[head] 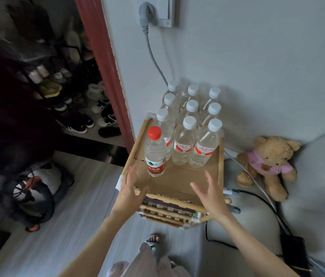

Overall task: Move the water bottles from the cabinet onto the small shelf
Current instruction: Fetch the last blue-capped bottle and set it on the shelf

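A small wooden shelf (220, 156) with a cardboard top stands against the wall. Several white-capped water bottles (183, 140) stand on it in rows. A red-capped bottle (154, 151) stands upright at the front left of them. My left hand (130, 191) hovers over the shelf's front left corner with straight fingers, just below the red-capped bottle and holding nothing. My right hand (210, 191) is held over the front right of the shelf, fingers spread, empty.
A teddy bear (267, 164) leans on a grey sofa (317, 176) to the right, with cables beside it. A plug and cord (147, 27) hang on the wall above. A shoe rack (77, 100) shows through the doorway on the left. A dark bag (35, 196) lies on the floor.
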`<state>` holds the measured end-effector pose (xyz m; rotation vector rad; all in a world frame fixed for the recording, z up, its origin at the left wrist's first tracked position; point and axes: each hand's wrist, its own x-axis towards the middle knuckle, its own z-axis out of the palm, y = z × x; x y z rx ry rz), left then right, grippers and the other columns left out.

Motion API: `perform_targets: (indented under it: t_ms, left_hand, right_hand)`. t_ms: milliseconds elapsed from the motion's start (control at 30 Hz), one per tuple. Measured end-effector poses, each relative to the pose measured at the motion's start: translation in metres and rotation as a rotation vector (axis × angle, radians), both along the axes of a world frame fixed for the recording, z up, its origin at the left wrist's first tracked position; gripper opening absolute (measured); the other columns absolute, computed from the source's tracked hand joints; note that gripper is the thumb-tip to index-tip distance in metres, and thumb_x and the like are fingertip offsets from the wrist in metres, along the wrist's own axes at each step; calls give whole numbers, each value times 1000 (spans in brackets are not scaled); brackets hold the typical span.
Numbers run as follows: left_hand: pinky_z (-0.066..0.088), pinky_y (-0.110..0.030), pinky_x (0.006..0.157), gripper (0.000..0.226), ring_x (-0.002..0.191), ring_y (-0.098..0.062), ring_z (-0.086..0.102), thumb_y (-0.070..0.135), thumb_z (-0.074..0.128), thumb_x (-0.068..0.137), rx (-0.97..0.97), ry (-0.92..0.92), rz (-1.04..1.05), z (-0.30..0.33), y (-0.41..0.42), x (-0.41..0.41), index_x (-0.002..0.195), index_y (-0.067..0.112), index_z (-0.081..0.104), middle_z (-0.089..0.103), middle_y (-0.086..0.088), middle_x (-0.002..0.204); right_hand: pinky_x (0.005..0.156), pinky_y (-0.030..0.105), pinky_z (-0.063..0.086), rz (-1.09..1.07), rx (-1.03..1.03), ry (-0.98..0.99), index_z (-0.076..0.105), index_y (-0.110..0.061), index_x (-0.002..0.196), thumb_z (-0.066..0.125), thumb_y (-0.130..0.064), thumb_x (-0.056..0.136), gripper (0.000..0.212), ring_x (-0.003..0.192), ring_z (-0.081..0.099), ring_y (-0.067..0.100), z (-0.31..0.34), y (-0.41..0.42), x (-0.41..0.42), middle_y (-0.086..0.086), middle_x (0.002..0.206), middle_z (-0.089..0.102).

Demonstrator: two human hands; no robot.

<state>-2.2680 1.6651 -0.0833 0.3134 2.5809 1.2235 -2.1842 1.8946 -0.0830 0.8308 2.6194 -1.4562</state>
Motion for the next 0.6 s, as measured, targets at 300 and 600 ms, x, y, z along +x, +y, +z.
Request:
perform_targets:
  t_ms: [300,600]
  left_hand:
    - [6,-41,112,64,141,-28,7,35,52,88,-367,167,158,-6,-72,148,141,17,22,21,-10,151]
    - [16,-48,111,74,139,-31,15,60,20,79,-465,4,744,-12,-190,324,140,18,27,28,-11,148]
  right_hand:
    - [105,42,34,553,377,221,33,-11,138,33,-67,82,79,128,35,25,10,-57,47,13,143,39]
    - [97,49,41,1107,501,271,37,-12,131,35,-61,83,69,117,53,33,4,-199,85,16,132,51]
